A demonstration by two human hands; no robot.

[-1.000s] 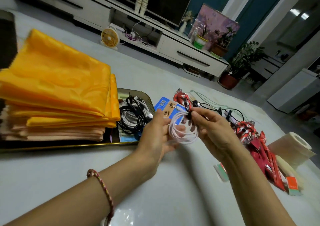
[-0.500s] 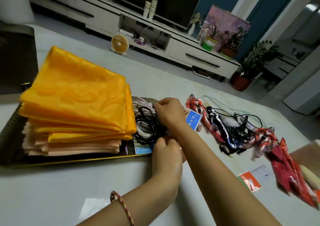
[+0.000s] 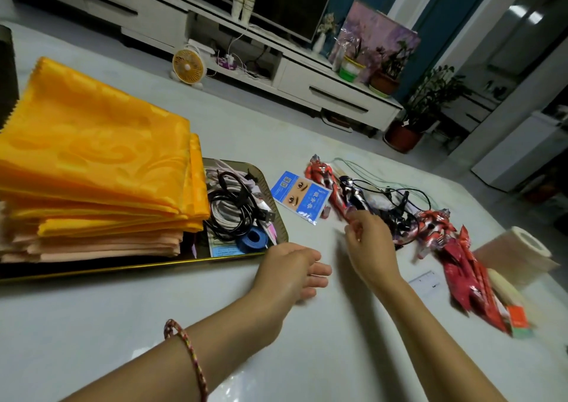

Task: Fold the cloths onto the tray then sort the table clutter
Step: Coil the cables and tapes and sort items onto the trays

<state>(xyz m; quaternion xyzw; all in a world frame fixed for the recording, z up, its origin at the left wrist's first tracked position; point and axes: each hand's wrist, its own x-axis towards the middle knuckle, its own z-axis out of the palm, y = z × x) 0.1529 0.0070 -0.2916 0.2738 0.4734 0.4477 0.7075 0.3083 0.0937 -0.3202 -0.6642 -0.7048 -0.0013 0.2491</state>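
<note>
Hovering hands between tray (image 3: pixel 275 208) and toy figures (image 3: pixel 321 174)
Left hand (image 3: pixel 289 274) lies loose and empty, fingers relaxed, beside the tray's near corner; folded cloths (image 3: pixel 101 168) sit stacked on the tray well left of those fingers, coiled cables (image 3: pixel 227 211) between. Right hand (image 3: pixel 368 241) curls its fingers at the toy figures; blur hides whether they grip

Folded orange cloths (image 3: pixel 92 161) stacked on gold-rimmed tray (image 3: pixel 153 268), coiled cables (image 3: pixel 229 214) beside them, red toy figures (image 3: pixel 435 228) outside
</note>
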